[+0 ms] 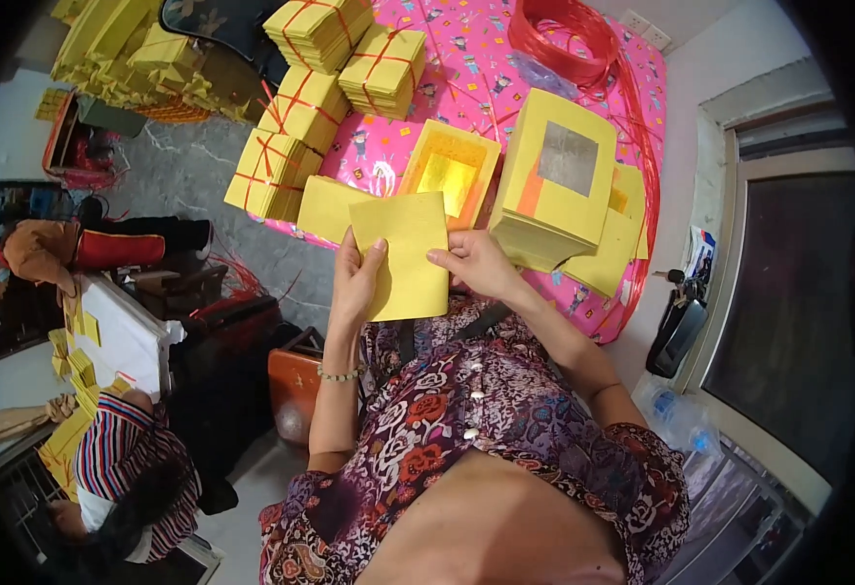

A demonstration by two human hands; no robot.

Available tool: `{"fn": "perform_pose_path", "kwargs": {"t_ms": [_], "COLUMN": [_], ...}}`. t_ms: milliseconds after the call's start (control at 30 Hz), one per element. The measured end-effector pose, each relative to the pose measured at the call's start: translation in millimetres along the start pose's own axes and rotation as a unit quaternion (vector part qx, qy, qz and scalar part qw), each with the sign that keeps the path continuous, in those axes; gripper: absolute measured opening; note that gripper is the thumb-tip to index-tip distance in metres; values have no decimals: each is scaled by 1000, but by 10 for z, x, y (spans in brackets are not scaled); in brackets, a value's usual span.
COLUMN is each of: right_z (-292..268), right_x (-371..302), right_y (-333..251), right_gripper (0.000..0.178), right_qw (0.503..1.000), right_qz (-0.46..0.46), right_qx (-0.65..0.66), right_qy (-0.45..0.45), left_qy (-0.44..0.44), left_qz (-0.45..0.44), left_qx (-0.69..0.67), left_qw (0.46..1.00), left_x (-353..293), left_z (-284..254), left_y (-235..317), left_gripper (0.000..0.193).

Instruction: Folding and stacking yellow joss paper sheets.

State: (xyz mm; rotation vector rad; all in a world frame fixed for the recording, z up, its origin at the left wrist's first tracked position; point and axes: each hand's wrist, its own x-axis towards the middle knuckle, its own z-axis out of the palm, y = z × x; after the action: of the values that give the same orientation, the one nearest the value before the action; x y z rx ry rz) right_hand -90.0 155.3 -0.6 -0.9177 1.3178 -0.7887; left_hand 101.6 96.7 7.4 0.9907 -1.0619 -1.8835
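A plain yellow paper sheet (410, 263) is upheld in front of my chest; whether it is one sheet or a thin stack I cannot tell. My left hand (357, 273) grips its left edge, thumb on top. At the upper right edge, my right hand (481, 263) pinches it between thumb and fingers. Just beyond lies yellow paper with an orange and gold foil patch (447, 180). A flat yellow paper stack (322, 207) lies beyond my left hand. To the right stands a tall stack of yellow paper (539, 224), a silver rectangle on its top sheet.
Yellow bundles (276, 171) tied with red string line the left of the pink patterned table (476, 73). A red string coil (569, 44) lies at the far right. At left, two people work near a white table (130, 336). A window (778, 273) is at right.
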Motion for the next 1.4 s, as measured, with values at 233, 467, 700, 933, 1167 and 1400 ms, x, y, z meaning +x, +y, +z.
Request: {"fn": "perform_pose_path", "kwargs": {"t_ms": [233, 467, 700, 933, 1167, 1400], "right_z": [193, 295, 491, 573, 580, 568], "right_x": [117, 173, 229, 451, 957, 1620], "right_y": [80, 124, 270, 403, 350, 451], "right_gripper": [26, 24, 22, 21, 22, 22], "right_qw": [997, 993, 998, 998, 991, 961], "right_qz": [23, 40, 17, -29, -93, -141], "right_qx": [-53, -42, -13, -45, -57, -186], "right_qy": [-51, -107, -61, -10, 84, 148], "left_qy": [91, 177, 228, 250, 236, 306], "left_qz": [49, 82, 85, 64, 0, 5], "left_qx": [1, 10, -59, -136, -184, -154], "left_qw": [995, 981, 968, 956, 954, 940], "left_x": [-104, -237, -305, -163, 274, 745], "left_z": [-277, -387, -568, -770, -1161, -1409], "left_y": [-256, -384, -485, -593, -899, -1004], "left_gripper": [37, 36, 34, 35, 34, 35]}}
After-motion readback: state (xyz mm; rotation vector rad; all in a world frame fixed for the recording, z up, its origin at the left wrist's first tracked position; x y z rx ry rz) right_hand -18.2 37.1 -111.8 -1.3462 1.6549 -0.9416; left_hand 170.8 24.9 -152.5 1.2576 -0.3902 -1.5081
